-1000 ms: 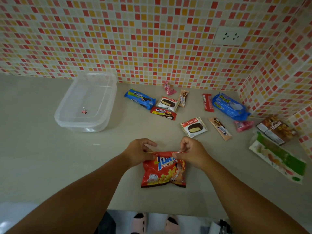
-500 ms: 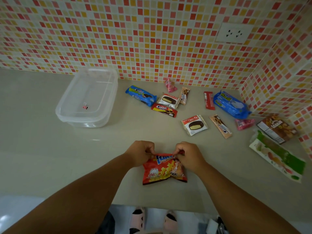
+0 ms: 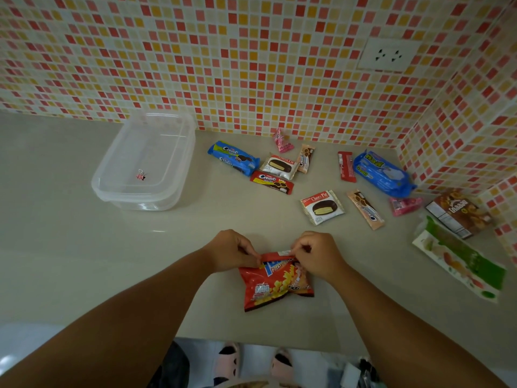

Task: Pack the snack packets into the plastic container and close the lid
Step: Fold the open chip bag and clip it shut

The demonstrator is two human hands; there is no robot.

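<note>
A red potato snack bag (image 3: 272, 284) lies on the counter near the front edge. My left hand (image 3: 230, 250) pinches its top left corner and my right hand (image 3: 317, 253) pinches its top right, where the top edge is folded over. The clear plastic container (image 3: 112, 175) stands open at the back left with a small pink binder clip (image 3: 141, 175) inside. Several snack packets lie at the back: a blue Cream-O pack (image 3: 233, 158), two Choco Pie packets (image 3: 321, 207), a red Cream-O bar (image 3: 271, 182) and a big blue pack (image 3: 382, 175).
A brown packet (image 3: 457, 214) and a long green and white packet (image 3: 461, 260) lie at the far right by the tiled side wall. A power socket (image 3: 387, 54) sits on the back wall. The counter's front edge runs just below the bag.
Both hands have folded the top of the red bag further down, so the bag looks shorter. The rest of the packets and the container have not moved.
</note>
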